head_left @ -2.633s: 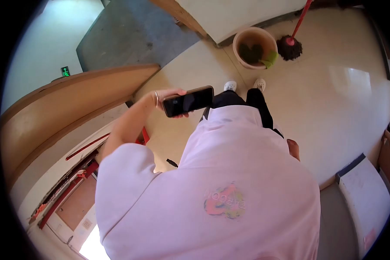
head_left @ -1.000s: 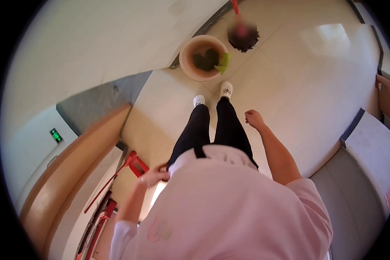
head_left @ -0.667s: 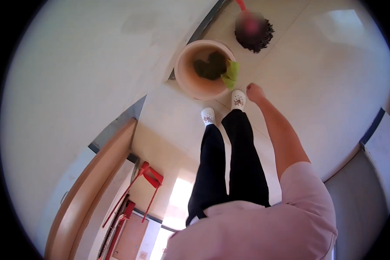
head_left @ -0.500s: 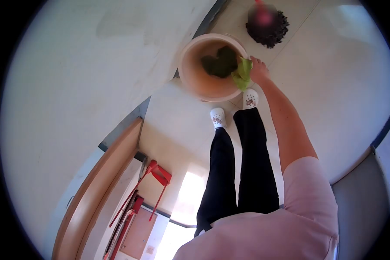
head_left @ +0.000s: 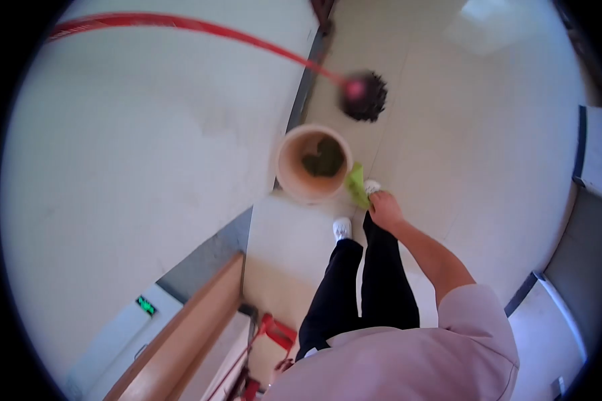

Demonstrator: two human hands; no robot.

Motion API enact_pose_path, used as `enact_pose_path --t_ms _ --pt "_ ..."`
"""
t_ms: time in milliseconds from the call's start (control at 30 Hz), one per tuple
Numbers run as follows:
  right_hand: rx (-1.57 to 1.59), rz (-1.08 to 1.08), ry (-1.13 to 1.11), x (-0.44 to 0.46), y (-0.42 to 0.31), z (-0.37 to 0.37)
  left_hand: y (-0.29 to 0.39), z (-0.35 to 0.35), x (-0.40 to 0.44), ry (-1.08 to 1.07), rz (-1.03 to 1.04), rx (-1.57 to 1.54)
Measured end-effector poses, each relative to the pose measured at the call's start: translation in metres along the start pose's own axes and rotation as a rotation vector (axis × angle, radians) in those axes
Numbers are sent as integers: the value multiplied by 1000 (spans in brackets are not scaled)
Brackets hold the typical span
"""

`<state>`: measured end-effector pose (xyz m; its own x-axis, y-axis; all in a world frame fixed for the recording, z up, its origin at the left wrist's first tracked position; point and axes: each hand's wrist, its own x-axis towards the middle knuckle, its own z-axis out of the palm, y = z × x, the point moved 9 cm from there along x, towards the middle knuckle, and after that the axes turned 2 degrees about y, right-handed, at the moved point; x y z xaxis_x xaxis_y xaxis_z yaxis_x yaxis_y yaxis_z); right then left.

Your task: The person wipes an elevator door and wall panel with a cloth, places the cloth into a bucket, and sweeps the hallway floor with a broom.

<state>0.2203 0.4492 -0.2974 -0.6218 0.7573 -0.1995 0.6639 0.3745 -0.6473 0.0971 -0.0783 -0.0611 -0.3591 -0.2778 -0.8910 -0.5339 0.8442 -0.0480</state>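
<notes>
My right hand (head_left: 385, 211) is closed on a light green cloth (head_left: 357, 187), which hangs from the fingers beside the bucket's rim. A pale pink bucket (head_left: 290, 167) stands on the floor against the wall, with a dark green cloth (head_left: 328, 158) inside it. Low in the view, part of my left hand (head_left: 284, 365) shows at the edge of my shirt. Its fingers are too small and covered to make out.
A mop (head_left: 371, 97) with a dark fringed head and long red handle is just beyond the bucket. Wooden door frame (head_left: 201, 321) and a red object (head_left: 278, 331) are at lower left. My shoes are close to the bucket.
My right hand has drawn back from the bucket's rim towards my body, with the light green cloth still in it. The view has shifted, and more of the mop's red handle shows.
</notes>
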Motion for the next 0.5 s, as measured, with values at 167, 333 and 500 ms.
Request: enact_pose_path --t_ms 167,333,500 --pt "-7 86 354 -95 -20 -129 101 11 60 -140 384 93" --pt "-121 354 378 -251 -64 -165 245 93 15 -140 1208 665" --pt "12 349 589 -382 -152 -148 197 245 -100 -747 1723 1013"
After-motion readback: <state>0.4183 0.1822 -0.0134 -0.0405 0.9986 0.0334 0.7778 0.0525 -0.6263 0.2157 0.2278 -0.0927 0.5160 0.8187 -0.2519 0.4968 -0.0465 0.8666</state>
